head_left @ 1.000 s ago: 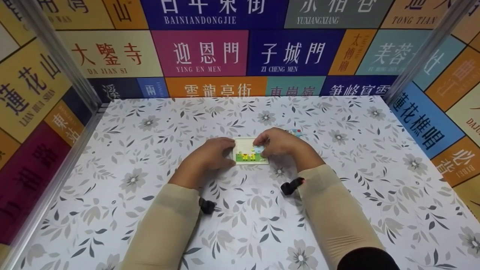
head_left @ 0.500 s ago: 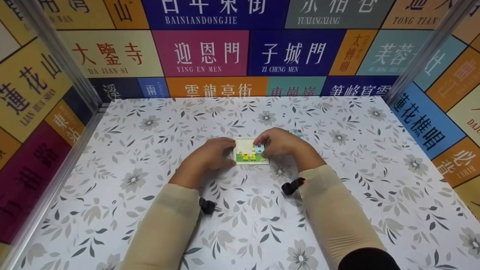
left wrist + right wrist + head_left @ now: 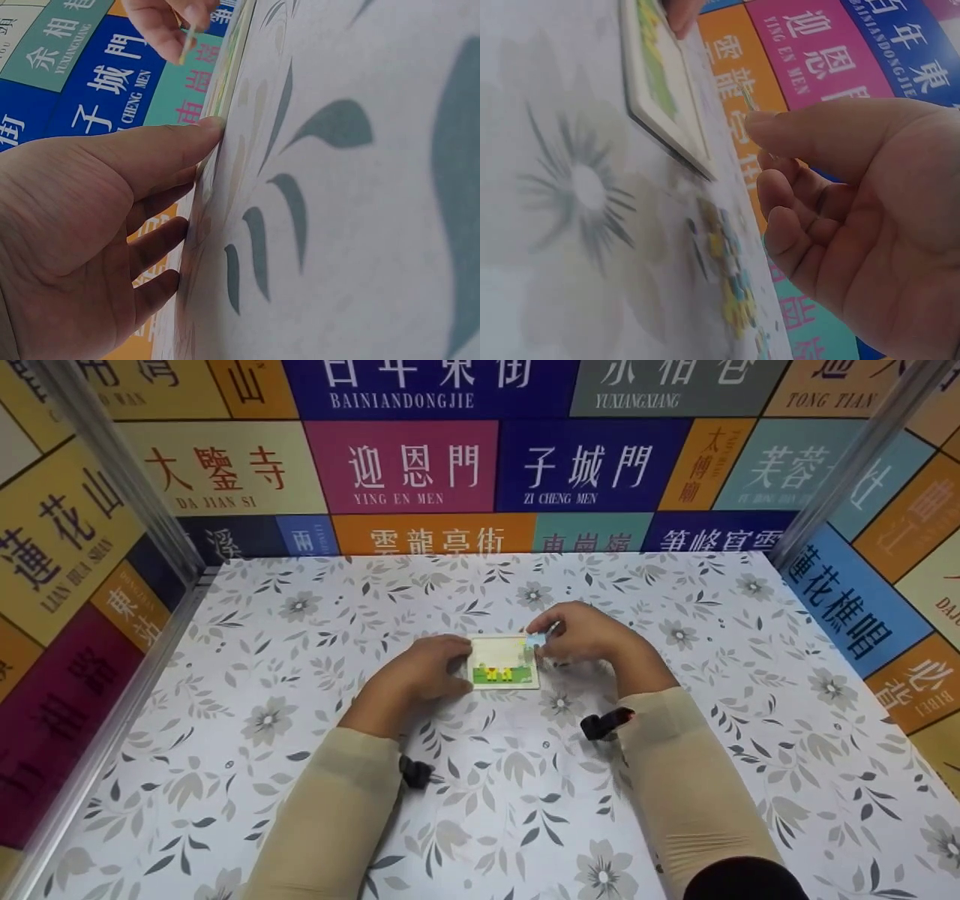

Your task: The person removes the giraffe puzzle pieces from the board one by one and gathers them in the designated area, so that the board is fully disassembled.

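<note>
A small cream puzzle tray point(image 3: 493, 649) lies on the table, with a green strip and yellow figures fitted along its near side. My left hand point(image 3: 424, 667) holds the tray's left side, thumb at the near corner and index finger at the far one. Above the tray's far right corner, my right hand point(image 3: 589, 637) pinches a light blue jigsaw piece point(image 3: 535, 640) between thumb and fingers. That piece shows thin and edge-on in the right wrist view, raised off the tray. Several loose jigsaw pieces point(image 3: 735, 285) lie beyond the tray, under the right hand.
The table point(image 3: 480, 810) wears a white cloth with grey flowers and leaves. Colourful panels with Chinese lettering point(image 3: 401, 465) wall it at the back and both sides. A small black camera point(image 3: 606, 724) sits on the right wrist, another black camera point(image 3: 415, 772) on the left.
My right hand has lifted the blue jigsaw piece from the tray's right part and moved slightly right and away from me. The left hand stays on the tray.
</note>
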Action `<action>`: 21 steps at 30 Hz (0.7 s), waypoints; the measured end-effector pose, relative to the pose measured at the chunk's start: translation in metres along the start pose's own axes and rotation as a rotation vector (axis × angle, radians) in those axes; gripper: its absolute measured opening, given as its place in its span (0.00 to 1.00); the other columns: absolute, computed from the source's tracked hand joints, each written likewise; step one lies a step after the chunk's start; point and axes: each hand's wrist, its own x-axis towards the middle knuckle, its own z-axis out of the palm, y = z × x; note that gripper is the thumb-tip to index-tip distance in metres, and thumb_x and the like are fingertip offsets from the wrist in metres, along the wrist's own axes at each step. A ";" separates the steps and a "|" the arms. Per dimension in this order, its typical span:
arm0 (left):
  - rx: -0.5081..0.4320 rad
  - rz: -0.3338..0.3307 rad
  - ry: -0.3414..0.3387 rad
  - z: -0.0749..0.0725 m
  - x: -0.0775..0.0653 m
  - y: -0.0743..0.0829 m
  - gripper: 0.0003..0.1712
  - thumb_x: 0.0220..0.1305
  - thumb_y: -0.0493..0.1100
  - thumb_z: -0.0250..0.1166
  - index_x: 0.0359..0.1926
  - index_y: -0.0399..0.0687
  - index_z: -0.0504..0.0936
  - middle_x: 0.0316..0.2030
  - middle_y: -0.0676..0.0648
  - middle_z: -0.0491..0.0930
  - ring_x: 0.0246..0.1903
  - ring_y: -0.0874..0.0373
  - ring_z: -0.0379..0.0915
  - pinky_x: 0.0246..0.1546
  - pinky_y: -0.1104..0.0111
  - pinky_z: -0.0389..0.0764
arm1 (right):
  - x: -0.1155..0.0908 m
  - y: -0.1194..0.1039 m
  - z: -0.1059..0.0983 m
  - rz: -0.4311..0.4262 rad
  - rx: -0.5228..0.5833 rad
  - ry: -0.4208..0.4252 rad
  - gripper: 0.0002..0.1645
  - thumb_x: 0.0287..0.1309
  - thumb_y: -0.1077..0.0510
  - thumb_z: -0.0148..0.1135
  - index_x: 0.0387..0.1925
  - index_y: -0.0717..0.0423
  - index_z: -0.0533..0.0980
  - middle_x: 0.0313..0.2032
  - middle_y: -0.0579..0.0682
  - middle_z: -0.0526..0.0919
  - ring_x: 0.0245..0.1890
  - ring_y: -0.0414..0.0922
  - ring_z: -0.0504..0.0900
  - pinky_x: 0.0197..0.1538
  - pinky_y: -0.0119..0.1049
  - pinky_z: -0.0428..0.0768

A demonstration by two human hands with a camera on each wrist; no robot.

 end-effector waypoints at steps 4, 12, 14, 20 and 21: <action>-0.002 -0.002 -0.007 0.000 0.000 -0.001 0.42 0.66 0.47 0.75 0.79 0.59 0.71 0.81 0.53 0.66 0.84 0.50 0.53 0.86 0.53 0.55 | -0.005 0.011 -0.012 -0.010 0.031 0.041 0.24 0.65 0.54 0.74 0.62 0.40 0.84 0.58 0.51 0.85 0.47 0.50 0.85 0.44 0.45 0.87; 0.031 0.037 0.002 -0.001 0.000 -0.003 0.42 0.67 0.48 0.74 0.79 0.57 0.71 0.81 0.52 0.66 0.84 0.49 0.53 0.86 0.54 0.55 | -0.017 0.036 -0.031 0.007 0.029 0.108 0.24 0.65 0.55 0.73 0.63 0.42 0.84 0.60 0.52 0.81 0.54 0.52 0.82 0.48 0.42 0.83; 0.026 0.044 0.000 -0.001 0.000 -0.003 0.42 0.67 0.48 0.74 0.79 0.56 0.71 0.81 0.51 0.66 0.84 0.49 0.53 0.86 0.54 0.54 | -0.021 0.043 -0.035 0.018 0.027 0.117 0.25 0.66 0.54 0.73 0.63 0.42 0.83 0.61 0.52 0.81 0.57 0.53 0.81 0.51 0.44 0.83; 0.018 0.083 0.017 0.000 0.000 -0.002 0.41 0.67 0.47 0.74 0.78 0.52 0.72 0.80 0.48 0.68 0.83 0.47 0.57 0.86 0.54 0.55 | -0.032 0.067 -0.045 0.016 0.035 0.124 0.25 0.68 0.54 0.73 0.65 0.43 0.82 0.65 0.54 0.81 0.61 0.55 0.81 0.49 0.41 0.83; 0.019 0.083 0.019 0.000 0.000 -0.003 0.41 0.67 0.47 0.75 0.78 0.52 0.72 0.80 0.48 0.68 0.83 0.47 0.57 0.86 0.54 0.56 | -0.033 0.070 -0.046 0.015 0.041 0.121 0.26 0.68 0.54 0.73 0.66 0.45 0.82 0.65 0.55 0.81 0.61 0.56 0.81 0.48 0.40 0.83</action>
